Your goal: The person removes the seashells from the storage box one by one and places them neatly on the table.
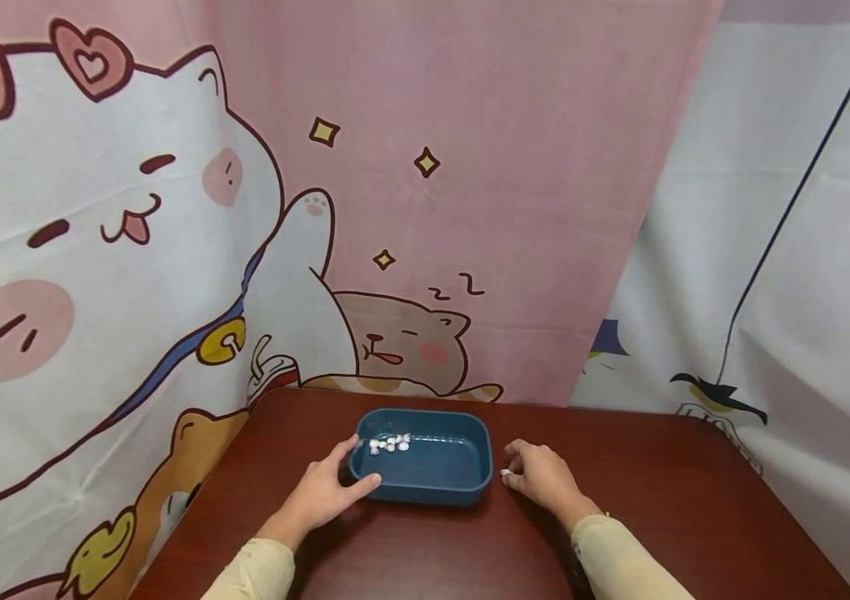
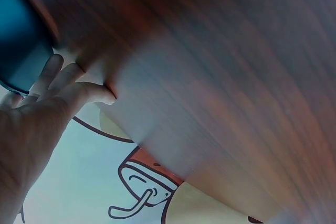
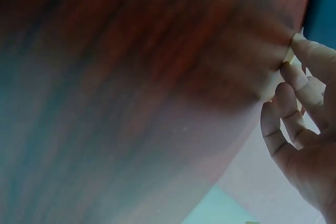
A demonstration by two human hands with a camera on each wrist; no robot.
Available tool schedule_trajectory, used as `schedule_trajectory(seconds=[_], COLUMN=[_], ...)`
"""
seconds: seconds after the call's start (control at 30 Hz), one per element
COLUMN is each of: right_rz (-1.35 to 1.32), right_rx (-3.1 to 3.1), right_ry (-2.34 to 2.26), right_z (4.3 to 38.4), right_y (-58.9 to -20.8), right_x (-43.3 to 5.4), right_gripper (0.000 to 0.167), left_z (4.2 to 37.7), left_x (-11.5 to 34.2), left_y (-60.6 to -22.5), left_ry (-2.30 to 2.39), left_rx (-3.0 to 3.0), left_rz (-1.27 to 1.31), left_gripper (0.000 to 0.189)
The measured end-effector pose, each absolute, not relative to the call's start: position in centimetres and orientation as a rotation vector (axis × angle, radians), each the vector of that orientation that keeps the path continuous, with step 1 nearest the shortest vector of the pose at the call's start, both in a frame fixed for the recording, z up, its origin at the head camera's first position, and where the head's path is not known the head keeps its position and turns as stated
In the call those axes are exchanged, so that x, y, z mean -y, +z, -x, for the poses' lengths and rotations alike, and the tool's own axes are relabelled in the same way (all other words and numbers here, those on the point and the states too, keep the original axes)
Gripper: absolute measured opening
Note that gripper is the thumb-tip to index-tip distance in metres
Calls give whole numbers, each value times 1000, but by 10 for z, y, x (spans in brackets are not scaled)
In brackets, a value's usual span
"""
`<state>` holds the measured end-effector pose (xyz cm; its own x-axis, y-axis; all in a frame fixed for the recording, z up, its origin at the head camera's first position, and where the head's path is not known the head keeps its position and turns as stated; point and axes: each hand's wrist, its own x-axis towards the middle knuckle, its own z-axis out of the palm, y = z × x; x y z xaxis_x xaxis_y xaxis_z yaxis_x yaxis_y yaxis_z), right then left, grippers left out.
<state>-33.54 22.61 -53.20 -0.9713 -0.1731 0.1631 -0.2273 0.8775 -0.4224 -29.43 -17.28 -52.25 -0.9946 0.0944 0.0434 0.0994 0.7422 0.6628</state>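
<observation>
One small whitish piece [image 1: 505, 472] is pinched between the thumb and finger of my right hand [image 1: 545, 477], just right of one blue rectangular tray [image 1: 443, 467]. Inside, toward its left end, lies a cluster of similar pieces [image 1: 391, 444], perhaps eight, too small to count surely. My left hand [image 1: 320, 493], fingers extended and thumb spread, touches the tray's left end. One reddish-brown wooden table [image 1: 665, 483] lies beneath; three yellow sparkles [image 1: 427, 162] decorate the pink curtain [image 1: 530, 208] behind.
</observation>
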Motion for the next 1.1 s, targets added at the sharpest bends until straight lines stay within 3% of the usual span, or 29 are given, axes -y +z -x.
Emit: schedule_trajectory(seconds=[0.8,0.97,1.1], right_rz=[-310,-216,-259], right_rx=[2946,2864,2758], right_ry=[801,957,934], right_z=[336,352,370], right_y=[-529,-504,-467], right_x=[-232,-233,-197], right_gripper=[49,43,32], left_z=[292,294,295], left_x=[172,172,173], left_y=[-521,-522,-521], left_ry=[-1117,-1115,-1109], left_rx=[2932,2933,2926], left_rz=[171,178,164], left_gripper=[95,94,94])
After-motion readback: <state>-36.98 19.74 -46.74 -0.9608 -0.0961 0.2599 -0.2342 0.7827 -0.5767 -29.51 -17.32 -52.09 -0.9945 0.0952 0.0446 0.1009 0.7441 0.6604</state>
